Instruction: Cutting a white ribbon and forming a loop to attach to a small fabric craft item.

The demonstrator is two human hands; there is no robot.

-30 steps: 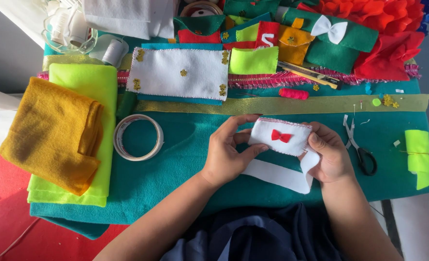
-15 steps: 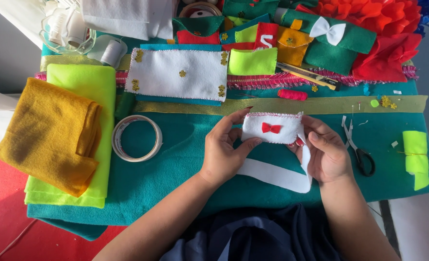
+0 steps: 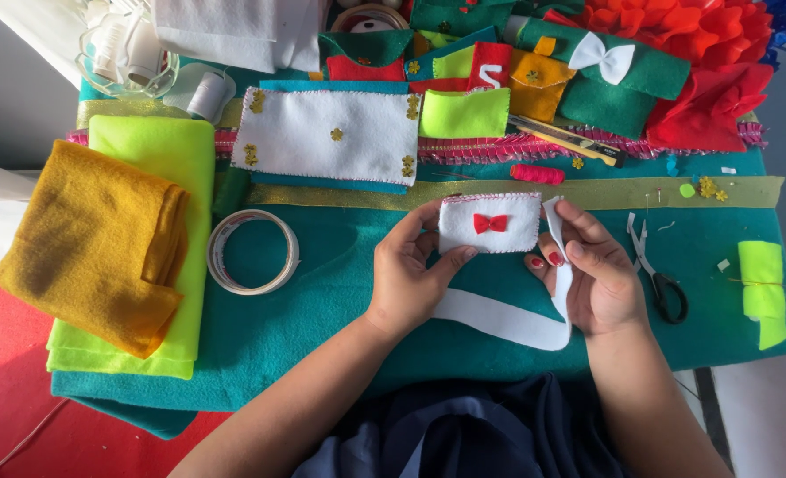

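pouch: small white felt pouch with red bow (image 3: 488,224), centre frame, held above teal felt sheet (image 3: 322,292)
left hand (image 3: 410,274): pinching pouch's left edge
right hand (image 3: 592,274): gripping white felt strip (image 3: 508,320)
risk: strip could slip; scissors (image 3: 658,274) just right of it

Both forearms bare, no sleeves showing past the wrists. Right hand (image 3: 598,281): red polish on the nails. Left hand (image 3: 410,274): no rings or bands visible. Dark navy garment, loosely folded, at bottom centre of the frame.
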